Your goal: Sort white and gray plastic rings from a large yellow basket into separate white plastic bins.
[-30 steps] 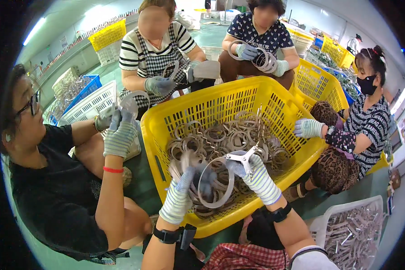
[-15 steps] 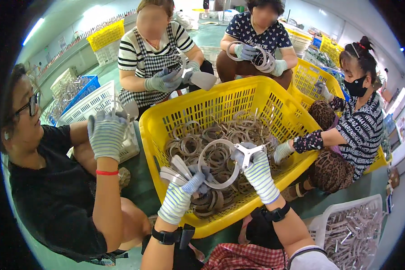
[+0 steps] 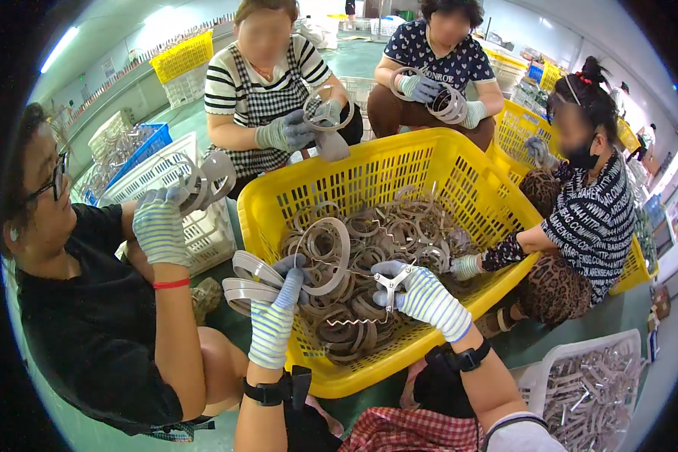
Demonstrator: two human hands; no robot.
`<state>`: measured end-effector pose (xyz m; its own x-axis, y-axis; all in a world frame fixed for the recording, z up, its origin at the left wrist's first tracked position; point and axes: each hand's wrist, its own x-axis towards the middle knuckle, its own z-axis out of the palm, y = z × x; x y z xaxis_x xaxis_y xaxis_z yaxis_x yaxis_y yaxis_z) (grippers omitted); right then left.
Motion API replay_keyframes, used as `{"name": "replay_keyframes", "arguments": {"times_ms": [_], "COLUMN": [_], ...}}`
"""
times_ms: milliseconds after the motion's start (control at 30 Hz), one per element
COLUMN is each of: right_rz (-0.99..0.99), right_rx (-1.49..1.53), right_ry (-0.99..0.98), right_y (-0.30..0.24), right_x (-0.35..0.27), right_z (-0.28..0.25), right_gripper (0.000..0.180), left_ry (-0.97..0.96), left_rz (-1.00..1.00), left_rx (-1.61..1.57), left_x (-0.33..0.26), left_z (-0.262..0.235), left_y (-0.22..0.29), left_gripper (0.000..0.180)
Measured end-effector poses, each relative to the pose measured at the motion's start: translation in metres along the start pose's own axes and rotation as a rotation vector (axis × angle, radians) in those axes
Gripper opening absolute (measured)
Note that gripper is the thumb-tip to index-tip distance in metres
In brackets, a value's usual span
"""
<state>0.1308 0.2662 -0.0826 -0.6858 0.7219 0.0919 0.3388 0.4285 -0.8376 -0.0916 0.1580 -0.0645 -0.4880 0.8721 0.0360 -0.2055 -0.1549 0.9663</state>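
My left hand (image 3: 273, 324), in a striped glove, is closed round a bunch of pale grey rings (image 3: 250, 280) that stick out to its left. One larger ring (image 3: 342, 256) stands upright at the fingertips of that hand. To its right, my right hand (image 3: 433, 301), also gloved, pinches a white three-armed piece (image 3: 391, 283) between thumb and fingers. Thin wavy strips (image 3: 356, 322) show around this piece; whether they join it I cannot tell. Both hands hover over a yellow basket (image 3: 399, 375) with many similar rings (image 3: 365, 297) heaped inside.
Several people sit round the basket. A co-worker's gloved hand (image 3: 465, 267) reaches in at the right; another gloved hand (image 3: 160, 226) holds rings at the left. A white crate (image 3: 531, 392) of clear parts stands at lower right. Another white crate (image 3: 203, 252) is at left.
My right hand has drawn down and left with the three-armed piece, out of the large ring. My left hand has moved left and up, and wavy strips now show.
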Motion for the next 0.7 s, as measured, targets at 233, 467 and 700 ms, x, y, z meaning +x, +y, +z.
{"name": "replay_keyframes", "arguments": {"times_ms": [233, 467, 700], "right_rz": [0.050, -0.100, -0.181], "right_rx": [-0.107, 0.021, -0.515], "right_ry": [-0.274, 0.072, -0.020], "right_y": [0.017, 0.007, 0.003], "right_x": [0.000, 0.007, 0.005], "right_z": [0.002, 0.005, 0.001], "right_gripper": [0.059, 0.043, 0.039], "left_ry": [-0.017, 0.007, 0.028], "left_rz": [0.044, 0.025, 0.046], "left_rx": [0.094, 0.090, 0.058], "left_x": [0.007, 0.008, 0.006], "left_z": [-0.006, 0.000, -0.006], "left_y": [-0.018, -0.015, -0.018], "left_gripper": [0.023, 0.022, 0.022]}}
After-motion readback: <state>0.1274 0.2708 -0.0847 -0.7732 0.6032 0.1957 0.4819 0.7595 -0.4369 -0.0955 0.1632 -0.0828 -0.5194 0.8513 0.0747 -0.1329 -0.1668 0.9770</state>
